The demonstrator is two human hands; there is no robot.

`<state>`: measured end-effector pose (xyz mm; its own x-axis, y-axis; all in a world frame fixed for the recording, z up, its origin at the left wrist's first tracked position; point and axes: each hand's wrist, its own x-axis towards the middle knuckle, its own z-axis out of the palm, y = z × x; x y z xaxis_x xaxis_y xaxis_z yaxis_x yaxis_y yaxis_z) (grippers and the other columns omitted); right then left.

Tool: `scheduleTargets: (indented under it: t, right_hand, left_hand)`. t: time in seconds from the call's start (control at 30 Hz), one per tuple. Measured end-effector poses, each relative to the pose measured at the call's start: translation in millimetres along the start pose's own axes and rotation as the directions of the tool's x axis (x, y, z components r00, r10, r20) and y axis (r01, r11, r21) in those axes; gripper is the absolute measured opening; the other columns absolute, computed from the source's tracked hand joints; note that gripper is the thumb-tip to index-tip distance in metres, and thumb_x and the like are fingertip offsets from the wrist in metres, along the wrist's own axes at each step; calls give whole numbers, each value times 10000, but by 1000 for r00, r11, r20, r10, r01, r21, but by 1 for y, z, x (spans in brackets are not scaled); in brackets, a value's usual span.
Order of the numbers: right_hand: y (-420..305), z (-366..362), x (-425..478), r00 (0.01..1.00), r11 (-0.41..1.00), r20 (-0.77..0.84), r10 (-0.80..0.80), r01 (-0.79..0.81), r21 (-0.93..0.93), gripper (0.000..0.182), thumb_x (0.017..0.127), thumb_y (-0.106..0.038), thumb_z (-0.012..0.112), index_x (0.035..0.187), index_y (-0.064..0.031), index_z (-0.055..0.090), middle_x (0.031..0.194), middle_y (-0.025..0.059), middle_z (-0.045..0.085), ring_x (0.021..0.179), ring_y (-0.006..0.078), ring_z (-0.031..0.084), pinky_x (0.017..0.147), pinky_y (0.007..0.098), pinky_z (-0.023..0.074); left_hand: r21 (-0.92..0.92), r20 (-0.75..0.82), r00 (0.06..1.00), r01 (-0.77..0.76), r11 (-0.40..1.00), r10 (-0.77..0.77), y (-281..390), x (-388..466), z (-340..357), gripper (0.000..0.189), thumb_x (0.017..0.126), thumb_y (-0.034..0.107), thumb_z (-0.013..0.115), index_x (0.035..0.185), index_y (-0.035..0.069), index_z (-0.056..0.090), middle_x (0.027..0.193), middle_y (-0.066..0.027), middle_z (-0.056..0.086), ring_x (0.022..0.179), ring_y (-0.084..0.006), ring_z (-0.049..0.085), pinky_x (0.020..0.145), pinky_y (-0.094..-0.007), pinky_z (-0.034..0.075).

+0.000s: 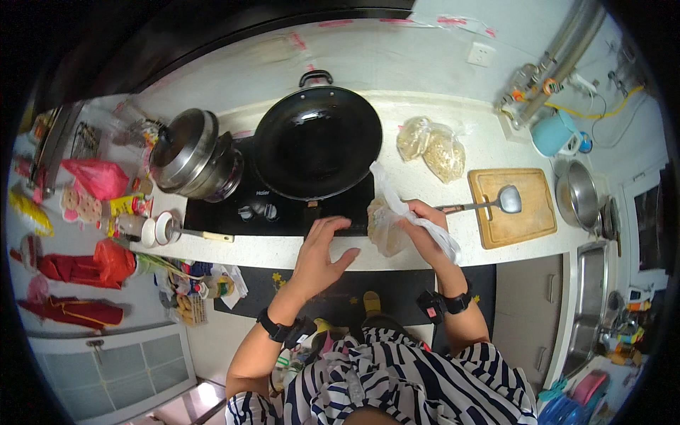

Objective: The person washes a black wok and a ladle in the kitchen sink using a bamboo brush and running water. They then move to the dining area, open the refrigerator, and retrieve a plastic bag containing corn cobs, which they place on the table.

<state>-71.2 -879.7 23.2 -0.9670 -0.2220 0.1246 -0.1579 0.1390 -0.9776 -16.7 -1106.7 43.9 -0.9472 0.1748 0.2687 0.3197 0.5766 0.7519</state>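
Observation:
My right hand (425, 228) grips the gathered top of a translucent plastic bag (387, 228) with pale contents, held above the front edge of the counter. To its left, my left hand (321, 257) has its thumb and fingers apart and holds nothing, near the front of the black cooktop. A large black wok (319, 141) sits on the cooktop beyond my hands. Behind the held bag, two more clear bags (443, 154) of pale food lie on the counter. A metal spatula (509, 200) rests with its head on a wooden cutting board (536, 218), its handle reaching towards my right hand.
A lidded steel pot (191, 154) stands on the cooktop's left side. Cups (150, 232), jars and a pan-like utensil with a pale handle (218, 236) are at the counter's left. A steel bowl (576, 194), a blue pitcher (552, 134) and a sink (589, 297) are at right.

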Motion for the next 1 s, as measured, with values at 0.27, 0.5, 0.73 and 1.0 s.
scheduleTargets:
  t: [0.27,0.5,0.73,1.0]
  right_hand:
    - [-96,112,0,860,962,435,-267,214,167,275,754,35,628,1024,15,673,1043,129,673,978,236,642,856,330,497]
    - [-152,294,-26,576,742,590,-566,667,61,370,645,7,706,1011,-40,724,1043,64,615,938,237,559,818,337,474]
    - [-171,486,-81,452,889,771,-448,316,331,566,725,-19,733,1265,-80,575,1063,60,605,878,132,577,704,240,463]
    - [-185,687,-127,278,935,893,-355,107,338,172,822,-15,671,993,-27,662,940,64,643,861,156,606,771,281,488]
  left_hand:
    - [-205,-17,986,-165,965,165,-8,-46,-103,933,582,191,879,1392,70,433,1445,-108,449,1380,-317,348,1136,-448,259]
    - [-190,-284,933,171,967,-221,-61,-187,-209,773,645,129,849,1324,54,488,1149,-148,635,1020,-266,649,869,-366,529]
    - [-100,-697,643,351,931,-317,-107,-338,-307,385,547,69,800,913,59,680,868,-122,650,795,-342,620,685,-402,490]
    - [-108,-909,288,536,837,-301,-153,-461,-392,410,598,87,840,971,45,677,991,-134,635,894,-286,622,781,-374,487]
